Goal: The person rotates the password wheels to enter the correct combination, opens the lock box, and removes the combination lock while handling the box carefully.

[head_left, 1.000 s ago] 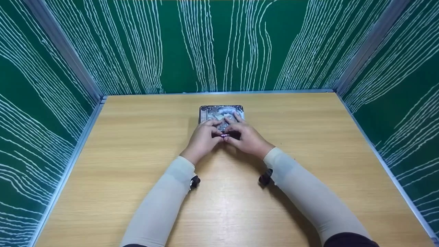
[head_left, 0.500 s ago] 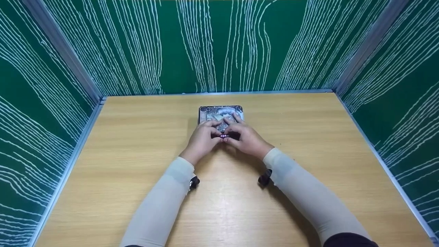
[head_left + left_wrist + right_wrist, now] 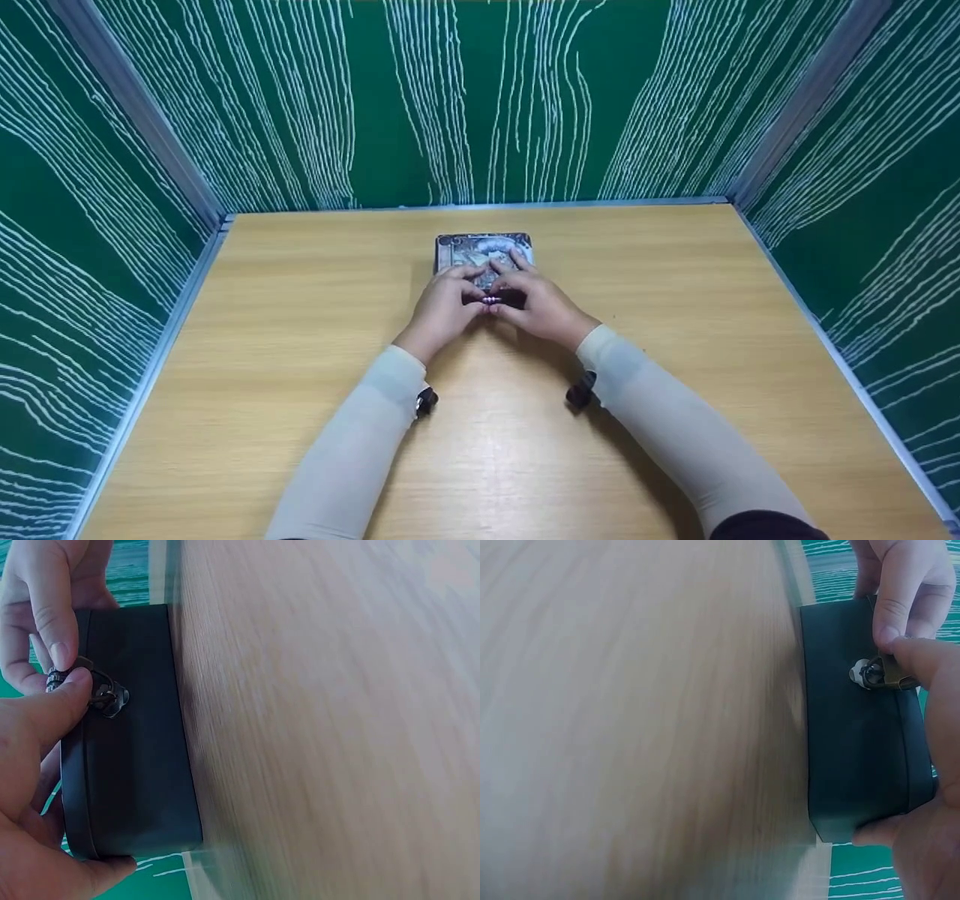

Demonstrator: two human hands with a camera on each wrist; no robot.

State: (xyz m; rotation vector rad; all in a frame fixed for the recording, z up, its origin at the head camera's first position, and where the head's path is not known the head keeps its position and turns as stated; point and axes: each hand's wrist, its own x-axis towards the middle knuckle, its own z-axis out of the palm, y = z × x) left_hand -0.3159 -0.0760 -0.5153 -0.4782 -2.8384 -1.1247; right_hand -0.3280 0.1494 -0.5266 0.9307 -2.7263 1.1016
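A dark tin box [image 3: 480, 247] with a printed picture on its lid stands toward the back of the table. Its plain black front [image 3: 139, 772] carries a metal latch [image 3: 112, 701]. Through the latch hangs a small combination padlock [image 3: 895, 676], whose ridged number dials [image 3: 55, 679] show in the left wrist view. My left hand [image 3: 442, 304] pinches one end of this padlock between thumb and finger, other fingers lying along the box. From the opposite side my right hand [image 3: 546, 301] pinches the other end, with some fingers resting on the lid. The digits on the dials are too small to read.
The box rests on a light wooden table [image 3: 300, 300]. Green panels with white wavy lines [image 3: 495, 105] close off the back and both sides. A small black wrist camera [image 3: 580, 390] sits under the right sleeve, another one [image 3: 426, 401] by the left sleeve.
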